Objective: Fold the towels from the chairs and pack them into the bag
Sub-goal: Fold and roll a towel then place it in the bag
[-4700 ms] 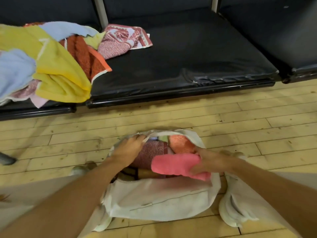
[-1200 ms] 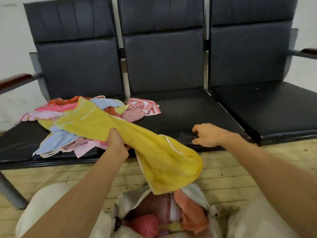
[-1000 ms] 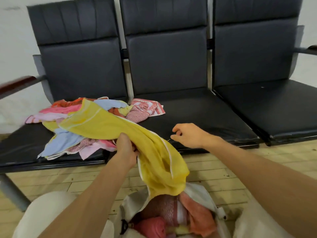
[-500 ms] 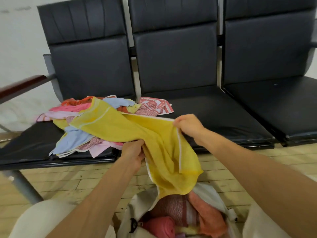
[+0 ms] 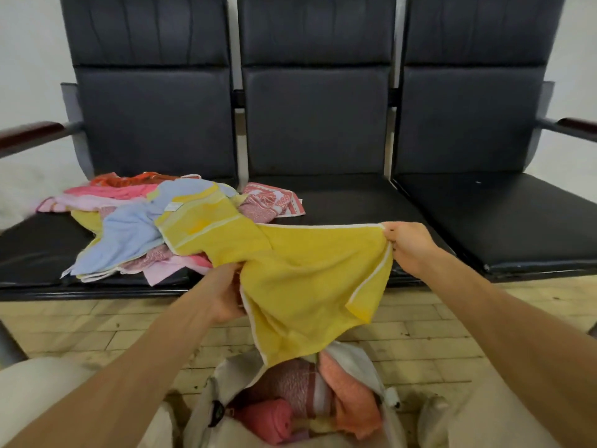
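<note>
A yellow towel [image 5: 300, 273] with white trim is stretched between my two hands above the bag. My left hand [image 5: 229, 294] grips its bunched lower edge. My right hand [image 5: 407, 245] pinches a top corner and holds it out to the right over the middle seat. Part of the towel still lies on the pile of towels [image 5: 129, 227] on the left chair seat: blue, pink, red and patterned ones. The open beige bag [image 5: 223, 383] sits on the floor between my knees and holds folded pink, maroon and orange towels.
Three joined black chairs [image 5: 316, 124] stand against a white wall, with wooden armrests [image 5: 29, 132] at both ends. A red patterned towel [image 5: 271, 202] lies at the left edge of the middle seat. The floor is pale wood planks [image 5: 420, 344].
After tucking a pink towel into the bag, my left hand pulled the yellow towel off the pile. My right hand took its corner and has now drawn it out to the right.
</note>
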Motion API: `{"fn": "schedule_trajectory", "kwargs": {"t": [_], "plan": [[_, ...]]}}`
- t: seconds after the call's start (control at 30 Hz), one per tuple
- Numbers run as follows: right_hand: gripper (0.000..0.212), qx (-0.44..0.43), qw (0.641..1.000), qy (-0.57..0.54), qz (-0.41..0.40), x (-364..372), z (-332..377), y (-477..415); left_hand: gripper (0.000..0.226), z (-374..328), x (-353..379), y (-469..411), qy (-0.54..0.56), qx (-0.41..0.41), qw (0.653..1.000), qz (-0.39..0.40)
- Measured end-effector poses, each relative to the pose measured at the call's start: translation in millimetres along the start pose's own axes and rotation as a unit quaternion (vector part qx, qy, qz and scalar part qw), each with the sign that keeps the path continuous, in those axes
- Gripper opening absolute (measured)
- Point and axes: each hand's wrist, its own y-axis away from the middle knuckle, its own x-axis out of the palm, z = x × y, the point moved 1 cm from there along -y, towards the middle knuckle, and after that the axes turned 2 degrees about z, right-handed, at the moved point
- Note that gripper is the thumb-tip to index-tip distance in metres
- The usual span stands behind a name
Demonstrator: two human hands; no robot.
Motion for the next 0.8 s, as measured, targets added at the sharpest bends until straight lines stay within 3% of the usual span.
{"fn": "schedule_trajectory", "kwargs": {"t": [0.1,0.17,0.2,0.27,0.33,0.4,0.53,0.67,0.73,0.8], "plan": [[0.024,0.029,0.995,0.056,0.077,10,-7,1,0.025,4,2,2,0.024,-0.036,0.999,0.013],[0.019,0.032,0.982,0.153,0.111,22,-11,1,0.025,3,5,4,0.013,-0.038,0.999,0.034],[0.029,0.038,0.969,0.206,0.131,28,-13,0,0.026,2,6,4,0.003,-0.030,0.999,0.043],[0.069,0.070,0.937,0.298,0.169,39,-18,2,0.032,-2,4,3,-0.011,-0.006,0.999,0.041],[0.081,0.071,0.892,0.383,0.229,49,-23,9,0.035,-5,2,0,-0.014,0.012,1.000,0.018],[0.069,0.053,0.861,0.407,0.302,60,-25,17,0.037,-6,3,0,-0.021,0.038,0.999,-0.010],[0.046,0.037,0.878,0.293,0.377,74,-21,29,0.026,-12,4,0,-0.061,0.097,0.991,-0.070],[0.026,-0.009,0.838,0.334,0.431,73,-17,36,0.014,-15,5,6,-0.134,0.128,0.979,-0.087],[0.015,-0.031,0.849,0.326,0.415,71,-17,35,0.031,-17,5,10,-0.155,0.163,0.970,-0.096],[0.014,-0.054,0.884,0.277,0.372,67,-14,30,0.039,-21,2,11,-0.136,0.197,0.966,-0.100]]}}
